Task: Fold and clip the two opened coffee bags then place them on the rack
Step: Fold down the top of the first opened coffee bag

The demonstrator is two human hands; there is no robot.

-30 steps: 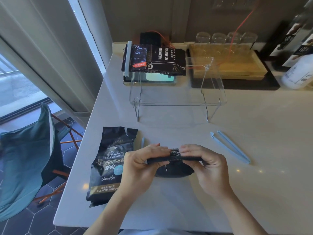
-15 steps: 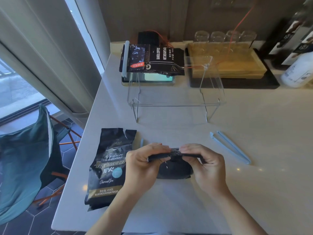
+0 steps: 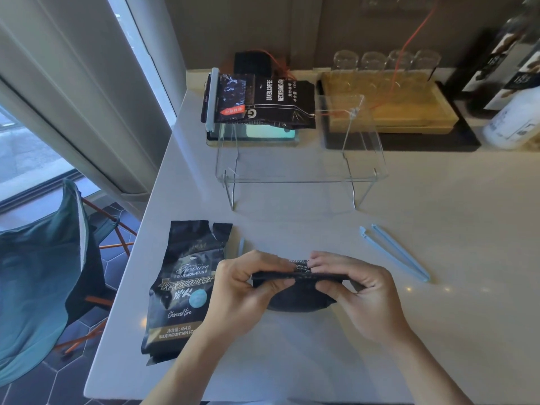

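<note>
Left hand (image 3: 248,290) and right hand (image 3: 358,296) pinch the folded top of a small black foil coffee bag (image 3: 298,299) near the white table (image 3: 438,331) front edge — open pale-blue plastic clip (image 3: 394,252) lies beside.

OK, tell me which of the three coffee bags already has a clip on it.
The coffee bag on the clear rack, at the back: a pale blue clip runs along its left end. The Blue Mountain bag lies open and unclipped, and the bag in both hands has none.

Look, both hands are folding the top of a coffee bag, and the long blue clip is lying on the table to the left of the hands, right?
Not quite. In the head view, the blue clip lies to the right of the hands, open on the table. The left hand and right hand are indeed folding the coffee bag.
</note>
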